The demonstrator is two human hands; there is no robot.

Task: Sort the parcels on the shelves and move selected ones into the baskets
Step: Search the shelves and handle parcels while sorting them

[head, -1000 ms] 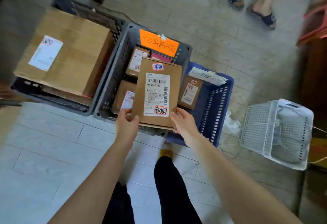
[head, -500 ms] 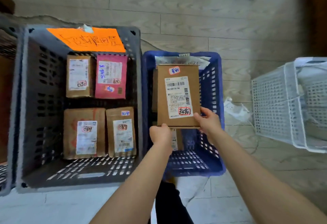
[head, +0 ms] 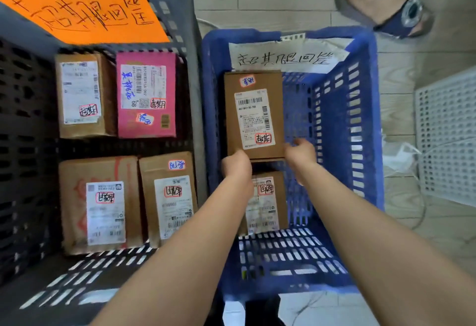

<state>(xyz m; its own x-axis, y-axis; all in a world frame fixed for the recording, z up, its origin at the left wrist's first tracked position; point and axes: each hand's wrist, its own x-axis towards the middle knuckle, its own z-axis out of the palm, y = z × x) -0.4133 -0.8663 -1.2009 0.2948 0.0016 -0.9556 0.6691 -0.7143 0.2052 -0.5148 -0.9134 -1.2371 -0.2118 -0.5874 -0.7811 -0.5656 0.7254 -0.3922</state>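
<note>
Since half a second ago you have lowered the brown parcel [head: 253, 115] deeper into the blue basket [head: 365, 124], toward its far end, and your view has closed in on both baskets. Your right hand [head: 300, 153] has slipped off the parcel's near right corner; it now sits just beside that corner with the fingers loosely curled, and you cannot tell from here whether it touches the cardboard. Your left hand [head: 237, 167] is closed on the near left corner of the parcel, thumb side over the top face.

The parcel lies face up, its white shipping label and a red-bordered handwritten sticker showing, with a second small sticker near its far edge. It sits against the basket's left wall, under the white handwritten note [head: 286, 55] taped across the far rim. Nearer you in the same basket lies a second brown parcel [head: 268, 202], partly covered by your left forearm.

To your left, the grey basket [head: 190, 88] carries an orange handwritten sign [head: 79, 8] on its far rim. Four parcels lie in it in two rows: a brown box [head: 82, 95] and a pink box [head: 146, 95] at the far side, and a brown box with red print [head: 100, 204] and a brown padded bag [head: 170, 196] nearer you.

A white perforated basket [head: 448, 135] lies on the floor to the right. Another person's foot in a blue sandal [head: 401, 13] stands just beyond the blue basket.
</note>
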